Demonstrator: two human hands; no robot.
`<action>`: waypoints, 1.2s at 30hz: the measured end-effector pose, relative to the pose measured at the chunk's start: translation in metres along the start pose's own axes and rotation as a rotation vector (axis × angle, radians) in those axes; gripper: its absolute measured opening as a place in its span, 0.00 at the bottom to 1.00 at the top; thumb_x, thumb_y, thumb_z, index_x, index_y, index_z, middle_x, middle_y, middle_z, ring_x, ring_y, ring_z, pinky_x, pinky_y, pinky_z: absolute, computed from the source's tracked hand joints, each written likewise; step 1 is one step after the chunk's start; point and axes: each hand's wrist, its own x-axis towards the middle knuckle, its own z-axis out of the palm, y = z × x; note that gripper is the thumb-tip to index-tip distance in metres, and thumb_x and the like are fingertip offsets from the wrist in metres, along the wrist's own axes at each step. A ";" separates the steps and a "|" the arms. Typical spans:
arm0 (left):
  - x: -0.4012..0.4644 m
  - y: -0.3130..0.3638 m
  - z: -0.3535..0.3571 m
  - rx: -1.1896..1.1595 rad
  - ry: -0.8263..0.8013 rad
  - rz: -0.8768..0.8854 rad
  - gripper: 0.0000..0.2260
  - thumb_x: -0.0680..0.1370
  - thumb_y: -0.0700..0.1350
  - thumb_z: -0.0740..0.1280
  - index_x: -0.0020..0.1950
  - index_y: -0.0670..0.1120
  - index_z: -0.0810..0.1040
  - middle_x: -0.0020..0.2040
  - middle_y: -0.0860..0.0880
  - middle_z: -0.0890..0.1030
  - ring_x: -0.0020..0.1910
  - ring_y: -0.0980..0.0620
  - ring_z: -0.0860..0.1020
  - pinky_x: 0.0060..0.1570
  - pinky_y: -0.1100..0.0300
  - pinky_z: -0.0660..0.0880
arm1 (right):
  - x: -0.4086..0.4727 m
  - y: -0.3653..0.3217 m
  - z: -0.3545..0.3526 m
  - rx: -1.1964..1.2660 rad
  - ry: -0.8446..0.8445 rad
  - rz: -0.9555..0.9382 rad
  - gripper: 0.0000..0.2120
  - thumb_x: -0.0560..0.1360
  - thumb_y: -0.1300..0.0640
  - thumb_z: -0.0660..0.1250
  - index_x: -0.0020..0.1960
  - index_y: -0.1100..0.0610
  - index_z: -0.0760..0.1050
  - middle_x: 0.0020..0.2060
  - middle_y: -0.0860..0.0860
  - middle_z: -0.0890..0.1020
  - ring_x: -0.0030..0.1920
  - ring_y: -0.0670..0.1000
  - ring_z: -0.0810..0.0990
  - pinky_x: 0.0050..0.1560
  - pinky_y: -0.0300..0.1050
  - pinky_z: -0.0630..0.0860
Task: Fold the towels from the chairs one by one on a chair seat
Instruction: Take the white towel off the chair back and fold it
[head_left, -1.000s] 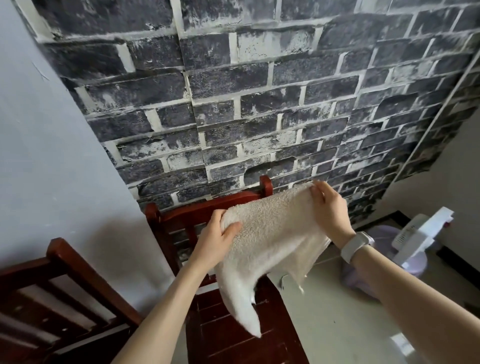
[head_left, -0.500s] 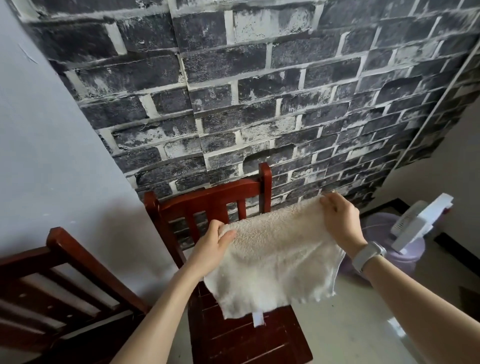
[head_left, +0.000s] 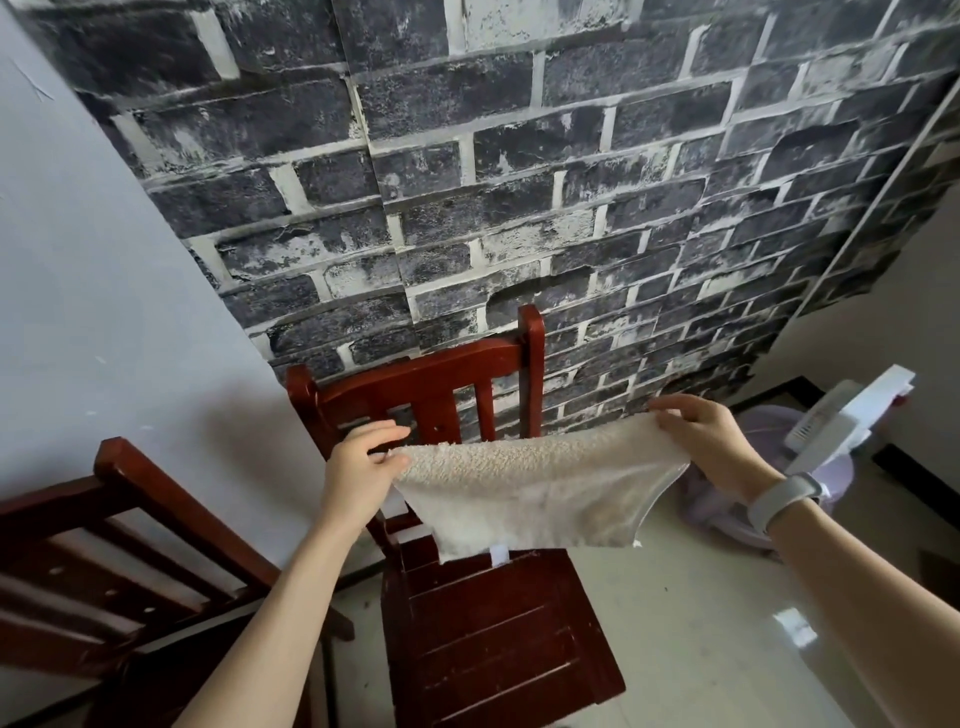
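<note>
Towel (head_left: 540, 493), beige terry, hangs stretched in the air above the red wooden chair seat (head_left: 498, 639), left hand (head_left: 358, 467) and right hand (head_left: 711, 441) each pinching a top corner. Soft and light (it sags mid-span), so corners look the surest hold.

The towel (head_left: 535, 488) is nubbly cream terry cloth; the chair (head_left: 493, 639) is glossy red-brown varnished wood.
</note>
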 end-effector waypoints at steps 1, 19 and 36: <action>-0.001 -0.003 0.001 0.044 -0.010 0.007 0.15 0.72 0.34 0.69 0.54 0.49 0.81 0.57 0.55 0.76 0.52 0.54 0.77 0.52 0.65 0.73 | -0.003 0.002 -0.001 -0.007 -0.069 0.004 0.11 0.75 0.67 0.61 0.55 0.61 0.78 0.37 0.52 0.77 0.29 0.40 0.74 0.25 0.26 0.68; -0.123 -0.105 0.039 0.148 -0.103 -0.289 0.07 0.80 0.42 0.58 0.53 0.44 0.75 0.50 0.48 0.79 0.52 0.50 0.76 0.49 0.59 0.69 | -0.101 0.113 0.042 -0.340 -0.212 0.100 0.02 0.75 0.59 0.65 0.46 0.57 0.73 0.38 0.52 0.77 0.40 0.55 0.74 0.34 0.33 0.69; -0.051 -0.289 0.109 0.335 -0.059 -0.426 0.11 0.80 0.44 0.56 0.55 0.40 0.75 0.47 0.43 0.79 0.46 0.46 0.76 0.43 0.60 0.65 | -0.030 0.238 0.194 -0.512 -0.248 0.132 0.11 0.79 0.54 0.57 0.54 0.59 0.72 0.45 0.63 0.81 0.45 0.63 0.78 0.42 0.49 0.71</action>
